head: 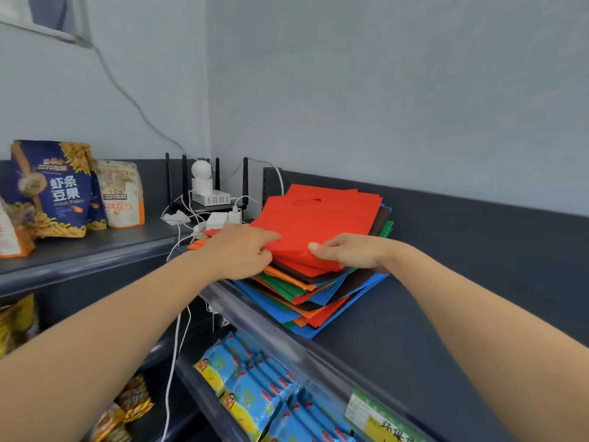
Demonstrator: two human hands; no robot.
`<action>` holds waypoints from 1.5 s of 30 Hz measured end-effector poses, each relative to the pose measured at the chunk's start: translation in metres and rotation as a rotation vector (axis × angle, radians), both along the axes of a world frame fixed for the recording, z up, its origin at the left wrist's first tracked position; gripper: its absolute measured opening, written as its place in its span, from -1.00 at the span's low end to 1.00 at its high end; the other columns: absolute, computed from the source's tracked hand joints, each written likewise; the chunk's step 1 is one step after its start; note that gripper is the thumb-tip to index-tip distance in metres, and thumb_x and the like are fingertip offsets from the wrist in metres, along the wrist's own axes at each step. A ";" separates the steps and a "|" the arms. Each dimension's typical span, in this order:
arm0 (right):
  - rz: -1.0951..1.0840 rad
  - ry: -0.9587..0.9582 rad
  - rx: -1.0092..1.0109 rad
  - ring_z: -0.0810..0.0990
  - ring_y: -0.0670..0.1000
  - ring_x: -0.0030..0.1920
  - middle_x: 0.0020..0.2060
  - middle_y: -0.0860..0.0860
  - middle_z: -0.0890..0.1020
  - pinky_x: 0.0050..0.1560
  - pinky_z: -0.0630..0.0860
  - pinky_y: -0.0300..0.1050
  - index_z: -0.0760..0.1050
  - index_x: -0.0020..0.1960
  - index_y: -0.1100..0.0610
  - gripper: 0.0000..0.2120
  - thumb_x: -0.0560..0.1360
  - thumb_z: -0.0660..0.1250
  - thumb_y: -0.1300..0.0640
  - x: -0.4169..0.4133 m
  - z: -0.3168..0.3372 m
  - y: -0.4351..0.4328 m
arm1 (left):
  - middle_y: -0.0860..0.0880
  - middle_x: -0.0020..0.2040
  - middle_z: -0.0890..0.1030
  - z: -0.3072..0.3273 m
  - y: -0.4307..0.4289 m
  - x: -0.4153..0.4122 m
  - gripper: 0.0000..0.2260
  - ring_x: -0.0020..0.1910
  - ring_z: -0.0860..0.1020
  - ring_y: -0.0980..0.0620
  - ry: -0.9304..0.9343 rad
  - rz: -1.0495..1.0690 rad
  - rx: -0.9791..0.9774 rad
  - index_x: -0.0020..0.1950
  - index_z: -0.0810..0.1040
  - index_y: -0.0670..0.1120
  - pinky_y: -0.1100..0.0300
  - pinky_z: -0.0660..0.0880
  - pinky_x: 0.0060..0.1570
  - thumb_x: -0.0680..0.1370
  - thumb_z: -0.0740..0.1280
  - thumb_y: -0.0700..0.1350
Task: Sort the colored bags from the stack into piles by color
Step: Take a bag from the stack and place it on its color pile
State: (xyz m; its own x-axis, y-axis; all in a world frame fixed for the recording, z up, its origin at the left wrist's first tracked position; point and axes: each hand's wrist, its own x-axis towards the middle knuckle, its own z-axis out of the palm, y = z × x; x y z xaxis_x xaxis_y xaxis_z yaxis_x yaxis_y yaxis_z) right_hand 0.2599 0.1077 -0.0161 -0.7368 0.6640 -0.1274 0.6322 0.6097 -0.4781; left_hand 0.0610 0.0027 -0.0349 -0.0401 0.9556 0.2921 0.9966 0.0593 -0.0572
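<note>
The left hand (242, 250) and right hand (347, 252) pinch the red bags (318, 224); a hard tug could slide the stack (318, 301) off the shelf (414, 330).

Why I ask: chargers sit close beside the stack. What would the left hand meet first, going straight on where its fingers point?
The top red bags, whose near edge the left hand pinches. Further along, probably the right hand, though depth is unclear; the chargers lie off that line.

Bare shelf (446, 314) right (chargers (220, 220) left)
</note>
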 end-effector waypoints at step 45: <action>-0.508 0.942 -0.163 0.64 0.08 0.01 0.04 0.05 0.64 0.08 0.58 0.06 0.44 0.20 0.03 -0.71 0.57 0.23 0.34 0.022 -0.001 -0.007 | -0.17 0.37 0.42 0.013 0.069 -0.033 -0.51 0.31 0.42 -0.17 -0.603 0.111 0.134 0.43 0.34 -0.17 0.05 0.35 0.08 0.64 0.05 0.14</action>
